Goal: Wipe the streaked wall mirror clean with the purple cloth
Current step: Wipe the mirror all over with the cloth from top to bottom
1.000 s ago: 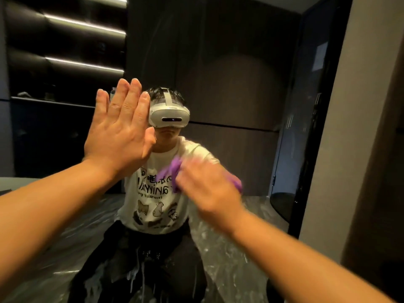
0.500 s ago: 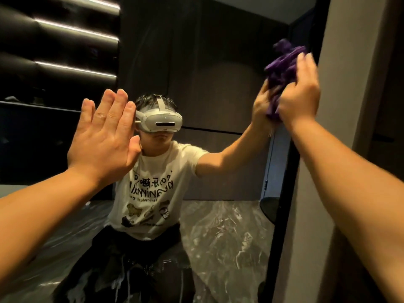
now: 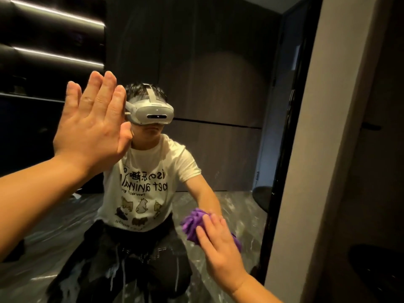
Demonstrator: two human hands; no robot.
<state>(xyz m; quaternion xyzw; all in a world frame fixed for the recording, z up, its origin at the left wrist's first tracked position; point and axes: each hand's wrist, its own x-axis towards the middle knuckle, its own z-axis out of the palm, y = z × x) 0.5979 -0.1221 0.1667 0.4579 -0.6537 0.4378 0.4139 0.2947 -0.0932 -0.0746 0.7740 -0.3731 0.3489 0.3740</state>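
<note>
The wall mirror [image 3: 218, 84] fills most of the view and reflects a kneeling person in a white T-shirt and headset. White streaks run down the glass low in the middle. My left hand [image 3: 91, 125] lies flat against the glass at upper left, fingers together and pointing up. My right hand [image 3: 220, 248] presses the bunched purple cloth [image 3: 193, 223] onto the mirror at lower right, near the black frame edge [image 3: 284, 171]. Part of the cloth is hidden under my palm.
A beige wall [image 3: 328, 149] stands right of the mirror's frame, with a darker recess further right. The reflection shows dark panelled walls, lit shelves at upper left and a glossy marbled floor.
My right hand has swept the cloth from the mirror's upper right edge down to the lower right. My left hand stays flat on the glass.
</note>
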